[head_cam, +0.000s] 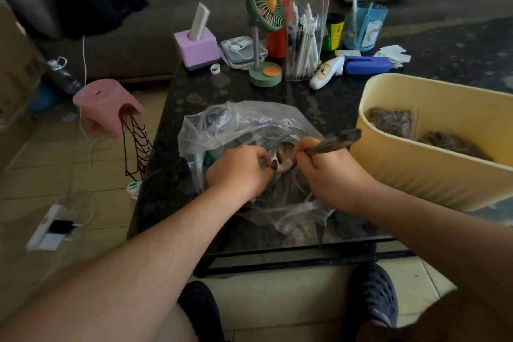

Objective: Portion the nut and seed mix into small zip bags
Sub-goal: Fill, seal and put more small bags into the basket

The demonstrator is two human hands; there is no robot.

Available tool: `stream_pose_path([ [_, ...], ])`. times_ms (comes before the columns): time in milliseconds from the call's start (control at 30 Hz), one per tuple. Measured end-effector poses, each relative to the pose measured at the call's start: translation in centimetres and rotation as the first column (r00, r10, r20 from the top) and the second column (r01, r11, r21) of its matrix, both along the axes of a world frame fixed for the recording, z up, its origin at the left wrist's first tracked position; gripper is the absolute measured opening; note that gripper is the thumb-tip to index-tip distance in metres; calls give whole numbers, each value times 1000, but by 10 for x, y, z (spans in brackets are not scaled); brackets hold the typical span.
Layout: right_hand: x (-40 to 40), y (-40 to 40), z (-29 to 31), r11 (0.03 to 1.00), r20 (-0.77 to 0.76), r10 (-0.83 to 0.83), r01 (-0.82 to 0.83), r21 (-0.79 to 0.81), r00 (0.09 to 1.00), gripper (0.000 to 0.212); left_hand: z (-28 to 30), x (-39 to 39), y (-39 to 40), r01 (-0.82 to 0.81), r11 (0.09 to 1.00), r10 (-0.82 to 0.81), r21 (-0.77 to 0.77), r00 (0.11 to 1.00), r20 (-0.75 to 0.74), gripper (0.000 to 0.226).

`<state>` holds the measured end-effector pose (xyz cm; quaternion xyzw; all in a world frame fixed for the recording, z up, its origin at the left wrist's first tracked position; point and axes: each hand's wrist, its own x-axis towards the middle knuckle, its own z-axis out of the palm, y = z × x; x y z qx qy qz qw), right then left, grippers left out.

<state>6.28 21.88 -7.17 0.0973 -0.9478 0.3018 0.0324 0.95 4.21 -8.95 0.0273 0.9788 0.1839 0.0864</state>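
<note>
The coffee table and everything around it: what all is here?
Big plastic bag: one, clear, table middle, holding seed mix.
Spoon: one, dark handle, over the bag.
Tub: one, yellow, table right, filled small bags inside.
Desk fan: one, green, table back.
Pen box: one, clear, beside the fan.
Pink stool: one, on the floor, left.
Sofa: one, grey, behind the table.
Left hand: in the bag mouth, pinching something.
Right hand: grips the spoon.
</note>
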Motion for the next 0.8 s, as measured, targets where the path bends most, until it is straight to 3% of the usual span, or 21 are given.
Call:
stream_pose_path([
  [133, -8, 2, 1, 925, 298, -170, 256, -281, 939, 23, -3, 4, -6, 36, 991, -31, 128, 999, -43, 18],
  [300, -10, 3, 5, 716, 484, -211, 472, -515, 849, 24, -5, 10, -12, 128, 972, -112, 195, 989, -92, 24],
  [433, -8, 7, 12, 607, 530, -175, 514, -606, 830, 24, -7, 14, -21, 274, 934, -251, 230, 960, -127, 58],
  [600, -5, 11, 21, 592, 500, -159, 487, -642, 851, 24, -4, 19, -33, 205, 893, -183, 401, 979, -94, 94],
  [700, 0, 10, 29, 647, 440, -159, 430, -630, 884, 24, -10, 21, -40, 84, 878, -76, 471, 996, -34, 96],
  [800, 5, 9, 36, 761, 316, -122, 293, -579, 941, 23, -18, 22, -41, 37, 871, -17, 491, 999, -45, 88],
])
